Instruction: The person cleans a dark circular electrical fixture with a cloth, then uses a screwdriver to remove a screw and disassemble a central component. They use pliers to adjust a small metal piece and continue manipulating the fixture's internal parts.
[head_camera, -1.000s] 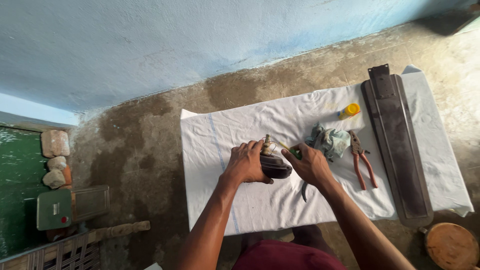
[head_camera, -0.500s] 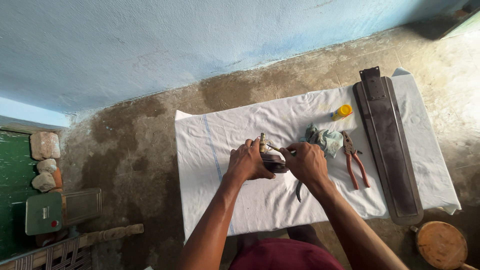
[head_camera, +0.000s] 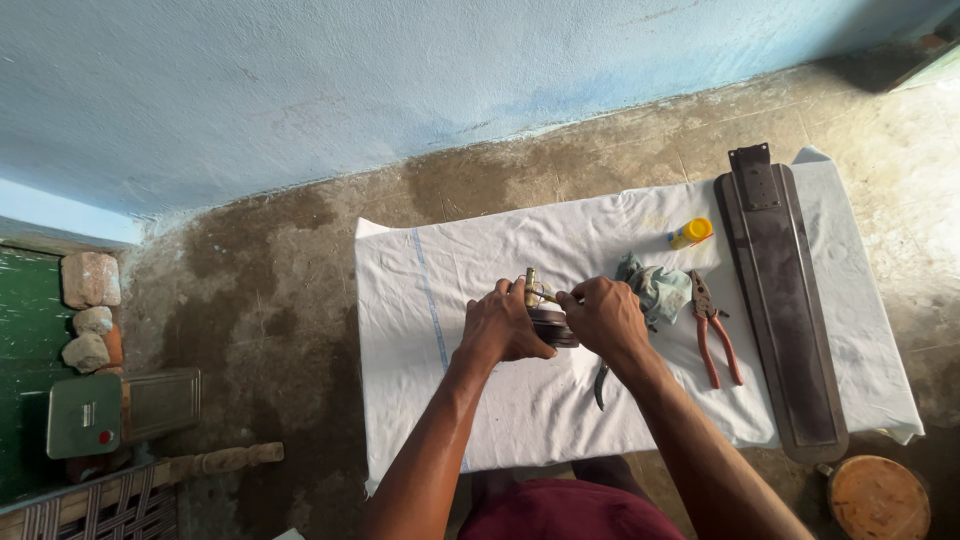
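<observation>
— Hands are barely shifting since a moment ago; the view is only sliding a little, right?

— Yes. My left hand (head_camera: 505, 325) is cupping the round dark motor part (head_camera: 553, 327) on the white cloth (head_camera: 480, 400), fingers closing around it. My right hand (head_camera: 603, 315) is pinching a thin tool at its brass shaft (head_camera: 531, 283).

— Risk?

— I'm thinking the tool could be slipping off and nicking my left hand. Farther out, rag (head_camera: 655, 285), pliers (head_camera: 715, 330) and fan blade (head_camera: 780, 310) are lying.

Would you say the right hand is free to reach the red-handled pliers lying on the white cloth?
Probably yes: the pliers lie uncovered just beside the right hand, with only the rag nearby; the hand would first have to release the round dark part.
</observation>
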